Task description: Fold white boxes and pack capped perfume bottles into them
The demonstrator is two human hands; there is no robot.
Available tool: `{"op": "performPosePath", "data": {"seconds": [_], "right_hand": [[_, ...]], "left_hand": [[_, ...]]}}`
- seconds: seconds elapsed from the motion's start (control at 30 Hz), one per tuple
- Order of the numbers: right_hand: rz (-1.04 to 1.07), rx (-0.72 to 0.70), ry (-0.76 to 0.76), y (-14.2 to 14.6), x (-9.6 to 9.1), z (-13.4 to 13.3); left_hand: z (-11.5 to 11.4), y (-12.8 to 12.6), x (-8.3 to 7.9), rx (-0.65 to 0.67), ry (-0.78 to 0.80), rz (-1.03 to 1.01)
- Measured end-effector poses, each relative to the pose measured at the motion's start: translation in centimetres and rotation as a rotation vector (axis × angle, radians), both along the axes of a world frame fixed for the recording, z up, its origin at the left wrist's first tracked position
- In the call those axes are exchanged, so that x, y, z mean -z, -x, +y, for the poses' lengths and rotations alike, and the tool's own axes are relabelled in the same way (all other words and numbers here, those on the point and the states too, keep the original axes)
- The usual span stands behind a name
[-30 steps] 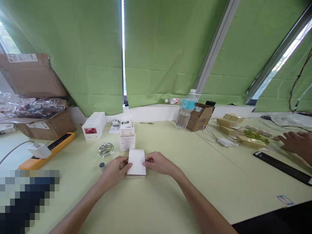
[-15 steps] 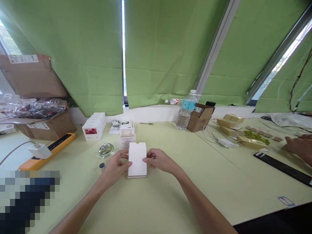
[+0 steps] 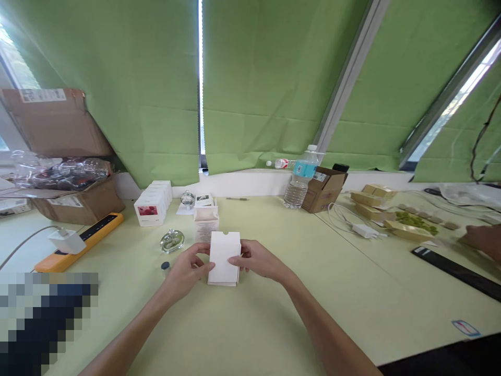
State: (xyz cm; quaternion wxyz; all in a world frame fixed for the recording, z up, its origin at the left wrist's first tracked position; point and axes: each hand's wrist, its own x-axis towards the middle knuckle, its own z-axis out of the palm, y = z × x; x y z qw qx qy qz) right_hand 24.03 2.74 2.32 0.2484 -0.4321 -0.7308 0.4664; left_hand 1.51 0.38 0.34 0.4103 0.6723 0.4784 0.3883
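Between my hands is a flat white cardboard piece [image 3: 224,258] with a small notch in its upper edge; more white card shows beneath its lower edge. My left hand [image 3: 192,267] grips its left side, thumb on the front and fingers behind. On the right side, my right hand [image 3: 256,259] holds it with the thumb lying on the face. Just behind stands an open white box [image 3: 206,222] with printed text. Left of my left hand are a clear glass bottle [image 3: 172,241] and a small dark cap [image 3: 165,268].
White boxes [image 3: 152,204] stand in a row at back left, near an orange power strip [image 3: 97,235] and a cardboard box [image 3: 82,203]. A large water bottle [image 3: 299,183] stands behind, beside a brown carton [image 3: 323,190]. A co-worker's hand [image 3: 483,240] is at far right.
My right thumb has slid inward across the white cardboard piece, which now sits slightly turned over the card beneath. Both hands keep their hold. The whole view has shifted slightly.
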Motion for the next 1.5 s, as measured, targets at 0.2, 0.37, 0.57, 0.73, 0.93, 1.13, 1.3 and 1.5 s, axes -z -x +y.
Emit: {"op": "performPosePath", "data": {"seconds": [0.2, 0.37, 0.57, 0.73, 0.93, 1.13, 1.3, 1.5], "right_hand": [[0.012, 0.025, -0.036, 0.0, -0.2, -0.1], [0.003, 0.094, -0.061, -0.2, 0.3, 0.5], [0.165, 0.186, -0.082, 0.4, 1.0, 1.3], [0.344, 0.128, -0.028, 1.6, 1.8, 1.8], [0.434, 0.041, 0.017, 3.1, 2.8, 2.2], [0.419, 0.026, 0.009, 3.2, 2.2, 1.7], [0.359, 0.076, 0.042, 2.4, 1.4, 1.4], [0.387, 0.080, 0.027, 1.6, 0.7, 1.1]], "left_hand": [[0.2, 0.1, 0.1, -0.068, 0.003, -0.009], [0.7, 0.3, 0.7, -0.202, -0.125, -0.021], [1.2, 0.2, 0.9, -0.284, -0.112, -0.089], [1.6, 0.1, 0.8, -0.244, -0.035, -0.197], [1.6, 0.3, 0.6, -0.184, 0.079, -0.262], [1.3, 0.4, 0.2, -0.201, 0.077, -0.243], [1.5, 0.3, 0.7, -0.269, -0.007, -0.209], [1.5, 0.3, 1.3, -0.274, -0.081, -0.027]]}}
